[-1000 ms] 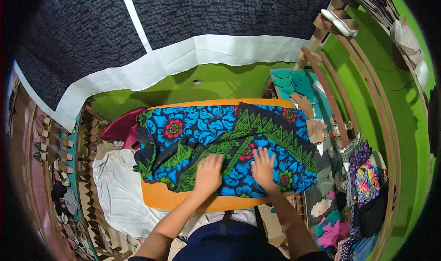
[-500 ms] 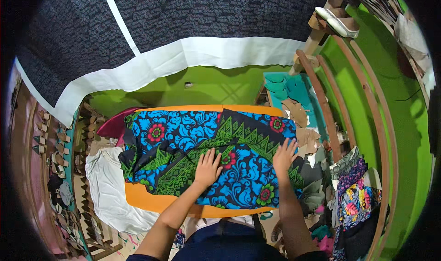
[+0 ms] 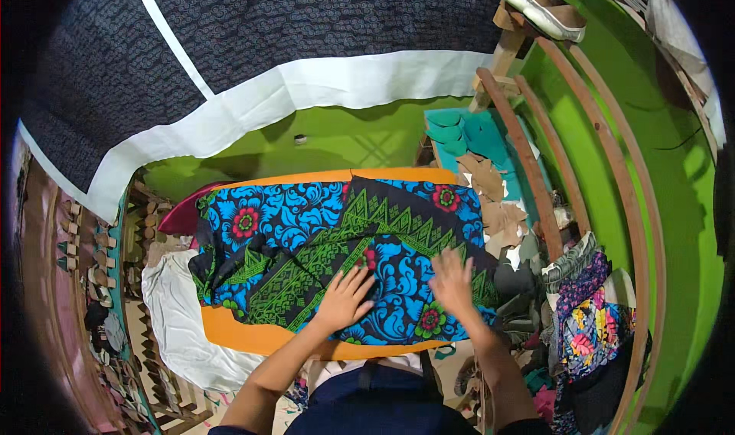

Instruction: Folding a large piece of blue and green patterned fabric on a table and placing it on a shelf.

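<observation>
A black fabric (image 3: 283, 205) with bright blue scrolls, red flowers and green zigzag borders is spread over an orange-covered board (image 3: 233, 334). Its left end is bunched into folds, and the right part lies flatter. My left hand (image 3: 344, 301) rests palm down on the cloth near its front middle, fingers spread. To the right of it, my right hand (image 3: 453, 284) is over the cloth with its fingers stretched out, slightly blurred. Neither hand grips anything. The cloth's middle has a green border running at a slant behind both hands.
White cloth (image 3: 174, 305) hangs at the board's left end, beside a maroon piece (image 3: 184, 213). Brown and grey scraps (image 3: 501, 221) lie to the right, near a teal surface (image 3: 478, 140). Wooden rails (image 3: 528, 167) and draped floral cloth (image 3: 586, 332) stand at right; a shoe-form rack (image 3: 99, 274) at left.
My right hand has moved left and toward me across the cloth. The left hand has come slightly nearer. The whole view has shifted a little.
</observation>
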### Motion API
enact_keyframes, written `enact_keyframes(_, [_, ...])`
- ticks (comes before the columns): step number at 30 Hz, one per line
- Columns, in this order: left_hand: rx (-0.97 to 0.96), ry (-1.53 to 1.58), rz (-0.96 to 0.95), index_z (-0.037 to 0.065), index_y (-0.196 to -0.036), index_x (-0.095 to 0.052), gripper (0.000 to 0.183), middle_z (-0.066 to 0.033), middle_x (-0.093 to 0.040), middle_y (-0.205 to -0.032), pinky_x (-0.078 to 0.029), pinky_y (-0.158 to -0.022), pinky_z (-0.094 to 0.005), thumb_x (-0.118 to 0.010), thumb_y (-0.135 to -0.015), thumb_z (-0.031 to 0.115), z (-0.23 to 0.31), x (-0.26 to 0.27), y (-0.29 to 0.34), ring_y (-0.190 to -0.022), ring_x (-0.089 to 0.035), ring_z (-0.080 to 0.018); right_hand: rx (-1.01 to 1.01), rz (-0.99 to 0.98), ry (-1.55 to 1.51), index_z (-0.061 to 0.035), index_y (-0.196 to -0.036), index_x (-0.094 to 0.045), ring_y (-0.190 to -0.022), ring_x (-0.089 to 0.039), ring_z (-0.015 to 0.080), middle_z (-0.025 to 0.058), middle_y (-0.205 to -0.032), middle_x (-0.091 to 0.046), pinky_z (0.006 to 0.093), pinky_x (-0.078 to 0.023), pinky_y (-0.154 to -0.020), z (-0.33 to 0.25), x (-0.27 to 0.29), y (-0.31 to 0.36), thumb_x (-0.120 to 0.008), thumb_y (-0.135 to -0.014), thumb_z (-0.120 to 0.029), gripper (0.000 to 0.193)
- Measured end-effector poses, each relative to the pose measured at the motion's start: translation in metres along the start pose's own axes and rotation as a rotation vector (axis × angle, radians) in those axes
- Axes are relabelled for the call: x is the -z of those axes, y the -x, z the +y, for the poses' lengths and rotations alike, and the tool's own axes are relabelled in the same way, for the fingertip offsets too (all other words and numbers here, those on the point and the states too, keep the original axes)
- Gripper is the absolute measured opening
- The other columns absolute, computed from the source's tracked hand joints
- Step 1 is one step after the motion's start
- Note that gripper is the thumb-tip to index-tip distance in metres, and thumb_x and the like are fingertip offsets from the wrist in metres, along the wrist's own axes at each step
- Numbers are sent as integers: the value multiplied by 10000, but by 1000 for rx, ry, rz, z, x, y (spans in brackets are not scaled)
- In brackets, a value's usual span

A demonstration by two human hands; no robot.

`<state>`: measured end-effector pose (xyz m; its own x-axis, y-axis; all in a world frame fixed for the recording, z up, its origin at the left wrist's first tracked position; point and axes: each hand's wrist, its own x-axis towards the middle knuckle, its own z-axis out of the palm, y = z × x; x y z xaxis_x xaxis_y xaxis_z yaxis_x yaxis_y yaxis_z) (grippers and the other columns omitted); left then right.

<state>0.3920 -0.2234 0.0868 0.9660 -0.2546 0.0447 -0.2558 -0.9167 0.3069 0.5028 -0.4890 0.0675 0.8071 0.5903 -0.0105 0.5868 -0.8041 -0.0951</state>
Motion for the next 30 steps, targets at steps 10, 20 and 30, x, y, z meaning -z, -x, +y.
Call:
enact_keyframes(10, [-72,-164,-288,126,-1345,-355,645,-90,-305,-1417,-191,-1064,-447,-497,-823,477,-44,8,113,-1301,-285,-245,513,-316,-116,-221,-1381,-302,-1336,-169,334,210,-1432,-185,612,-140,-1012,-64,-5,74,-462,-789,-612,728])
enact_keyframes(20, [45,-486,-227,103,-1340,-354,634,-52,-348,-1389,-173,-1069,-489,-562,-760,247,-114,26,151,-1278,-312,-219,468,-275,42,-232,-1362,-334,-1299,-255,353,212,-1400,-264,571,-220,-1007,-43,-5,85,-638,-751,-370,696])
enact_keyframes(30, [63,68,-324,148,-1209,-536,422,-57,-559,-1197,-372,-949,-457,-484,-790,137,-123,45,182,-1101,-525,-249,-52,-830,-500,-125,-1202,-545,-1145,-473,315,163,-1189,-540,375,-380,-955,-53,69,53,-443,-734,3,496])
